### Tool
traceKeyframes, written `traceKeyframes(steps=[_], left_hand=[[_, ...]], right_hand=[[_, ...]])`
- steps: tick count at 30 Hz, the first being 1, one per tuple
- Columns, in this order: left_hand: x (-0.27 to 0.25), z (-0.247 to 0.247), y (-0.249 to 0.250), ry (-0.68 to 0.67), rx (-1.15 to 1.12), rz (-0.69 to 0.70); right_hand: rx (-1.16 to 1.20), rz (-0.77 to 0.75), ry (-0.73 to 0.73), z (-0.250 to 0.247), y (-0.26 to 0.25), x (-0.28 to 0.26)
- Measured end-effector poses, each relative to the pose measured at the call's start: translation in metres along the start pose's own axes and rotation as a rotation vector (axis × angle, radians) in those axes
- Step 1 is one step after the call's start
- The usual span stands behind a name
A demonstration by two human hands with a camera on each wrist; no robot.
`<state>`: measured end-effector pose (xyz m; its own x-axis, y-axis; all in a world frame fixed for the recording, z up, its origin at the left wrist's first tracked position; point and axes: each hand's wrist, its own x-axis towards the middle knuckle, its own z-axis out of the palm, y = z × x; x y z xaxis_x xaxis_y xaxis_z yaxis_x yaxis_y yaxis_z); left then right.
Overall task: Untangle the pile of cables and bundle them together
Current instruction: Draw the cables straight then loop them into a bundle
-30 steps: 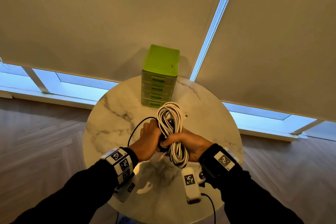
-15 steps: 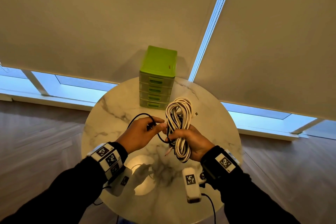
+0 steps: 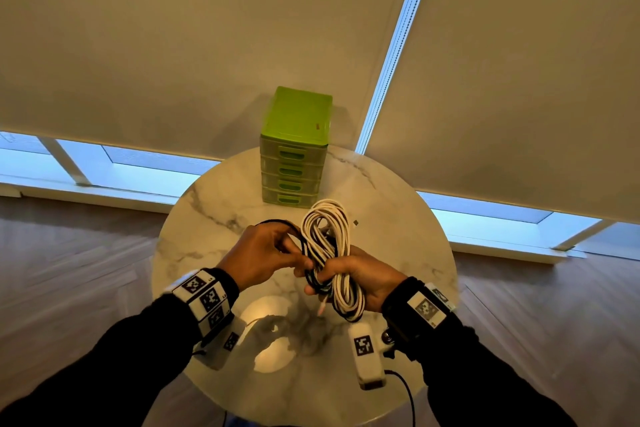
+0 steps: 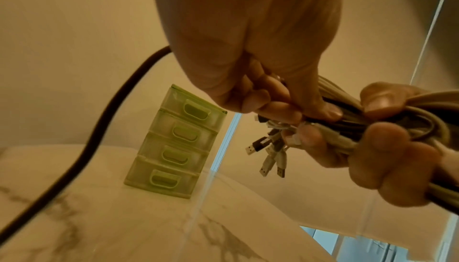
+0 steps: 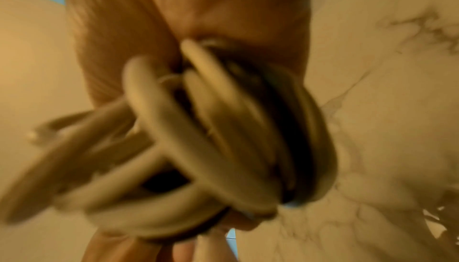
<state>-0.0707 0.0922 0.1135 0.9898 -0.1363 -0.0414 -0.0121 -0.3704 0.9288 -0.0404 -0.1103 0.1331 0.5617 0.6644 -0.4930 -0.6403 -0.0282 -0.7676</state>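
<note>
Above the round marble table (image 3: 398,218), I hold the coil of white cables (image 3: 329,253) in my right hand (image 3: 360,279), my fingers curled tight around its middle so that loops stick out past my grip on both the far side and the near side. The coil is up off the tabletop, between my two hands and in front of the green drawer box (image 3: 294,156), which stands at the far edge of the table against the drawn blinds (image 3: 173,45). My left hand (image 3: 259,253) is right beside the coil, touching it, with my thumb and fingers pinched together on a black cable (image 3: 277,222) at the point where it meets the bundle. From that pinch the black cable arcs over the back of my left hand; in the left wrist view it drops away in a long curve toward the table. That view also shows a cluster of plugs (image 4: 269,154) hanging loose below my fingertips, some white and some dark. The right wrist view is blurred, but it shows the white loops bunched against my palm with darker strands among them. Both wrists carry strapped-on bands with black-and-white square markers (image 3: 204,295).
</note>
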Motion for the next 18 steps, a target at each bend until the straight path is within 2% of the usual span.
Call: traceKeyframes(steps=[4, 7, 9, 11, 12, 14, 16, 18], left_hand=[[0.001, -0.002, -0.001, -0.039, 0.031, -0.06], [-0.001, -0.006, 0.006, -0.079, 0.066, -0.082], [-0.006, -0.011, 0.008, 0.009, 0.056, -0.021], [-0.01, -0.017, 0.001, 0.203, 0.067, 0.089], [-0.01, -0.02, -0.006, 0.258, 0.12, 0.109], [-0.007, -0.019, -0.02, 0.233, 0.181, 0.027], [-0.005, -0.011, -0.025, 0.181, 0.131, -0.101], [-0.002, 0.0, -0.022, 0.209, -0.133, -0.201]], right_hand=[[-0.075, -0.024, 0.019, -0.001, 0.006, -0.001], [-0.046, -0.074, 0.062, -0.002, 0.008, 0.002], [0.004, -0.11, 0.093, -0.004, 0.006, 0.003], [0.063, -0.141, 0.117, -0.008, 0.003, 0.002], [0.085, -0.157, 0.115, -0.01, 0.001, 0.002], [0.091, -0.175, 0.1, -0.01, -0.001, 0.0], [0.064, -0.182, 0.093, -0.008, -0.002, 0.0], [-0.002, -0.188, 0.112, -0.006, 0.0, 0.001]])
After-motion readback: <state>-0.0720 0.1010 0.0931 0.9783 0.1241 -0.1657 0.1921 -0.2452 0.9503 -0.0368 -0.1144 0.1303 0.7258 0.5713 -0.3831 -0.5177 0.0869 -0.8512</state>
